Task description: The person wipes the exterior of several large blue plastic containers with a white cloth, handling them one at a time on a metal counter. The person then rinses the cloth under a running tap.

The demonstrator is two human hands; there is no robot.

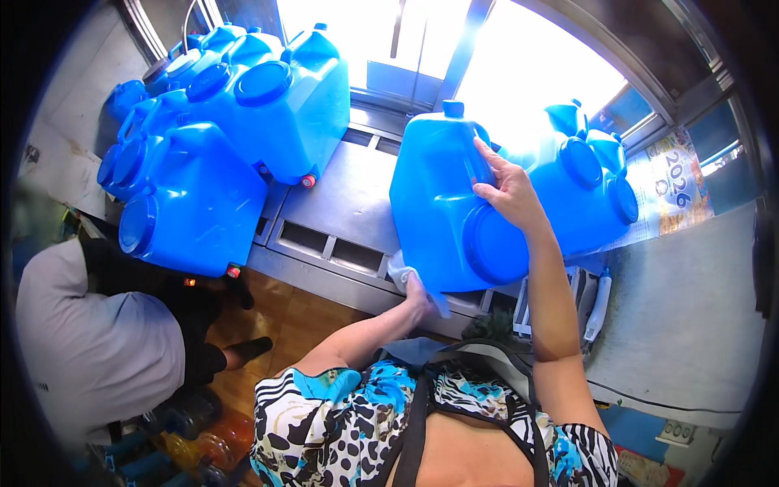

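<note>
- The right hand (511, 193) lies on the upper part of the near jug (430, 211); its index finger and thumb are spread apart against the blue plastic. The other fingers are mostly hidden, so I cannot tell whether they close round anything.
- The left hand (416, 299) is low at the same jug's bottom edge, closed on a white cloth (398, 272), thumb on top; its other fingers are hard to see.
- That jug stands upright on the metal counter (341, 191), in front of the person, its small cap (453, 109) up and its big round lid (497, 243) facing the person's right.
- More blue jugs (568, 207) stand just beside it on the right, by the window (535, 73).
- A larger cluster of jugs (199, 199) stands on the left, apart from it across bare counter.
- A white bottle (599, 304) is at the right, near the wall.
- A co-worker in a grey shirt (105, 349) bends at the left, above the brown floor (276, 312).
</note>
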